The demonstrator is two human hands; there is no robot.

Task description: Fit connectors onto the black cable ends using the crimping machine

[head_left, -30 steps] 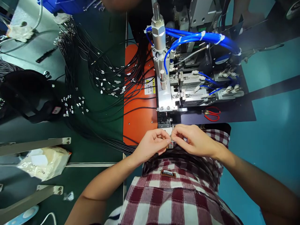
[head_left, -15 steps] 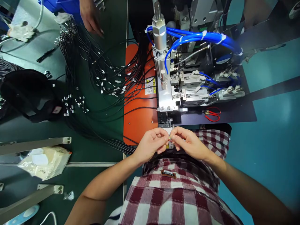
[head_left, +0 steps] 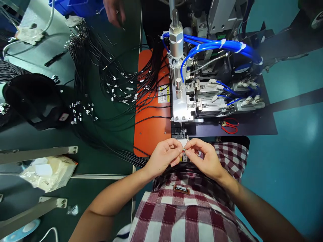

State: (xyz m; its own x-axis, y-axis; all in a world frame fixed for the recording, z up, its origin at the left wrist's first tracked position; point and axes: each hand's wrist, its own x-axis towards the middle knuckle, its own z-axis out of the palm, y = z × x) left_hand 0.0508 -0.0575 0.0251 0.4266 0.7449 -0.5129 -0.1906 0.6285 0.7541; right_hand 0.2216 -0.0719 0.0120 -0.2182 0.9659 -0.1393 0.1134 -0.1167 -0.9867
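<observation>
In front of my apron, my left hand (head_left: 165, 155) is closed in a pinch. The fingertips of my right hand (head_left: 203, 157) pinch together right beside it. Small coloured wires (head_left: 184, 150), with a red bit showing, sit between the two sets of fingertips. Most of their length is hidden by the fingers. Just beyond my hands stands a machine with a metal cylinder (head_left: 176, 42) and an orange plate (head_left: 152, 134) on its left. Black cables (head_left: 126, 155) run along the table toward my left wrist.
Loose black cables with silver ends (head_left: 130, 89) spread over the green table and onto the plate. Red-handled cutters (head_left: 229, 126) lie right of my hands. A co-worker's hand (head_left: 114, 13) is at the top. Blue air hoses (head_left: 217, 45) arch above the machine. A plastic bag (head_left: 49, 173) lies left.
The view has shifted slightly. My hands stay together at the wires, with the right fingers changing their pinch a little. The co-worker's hand has drawn back toward the top edge.
</observation>
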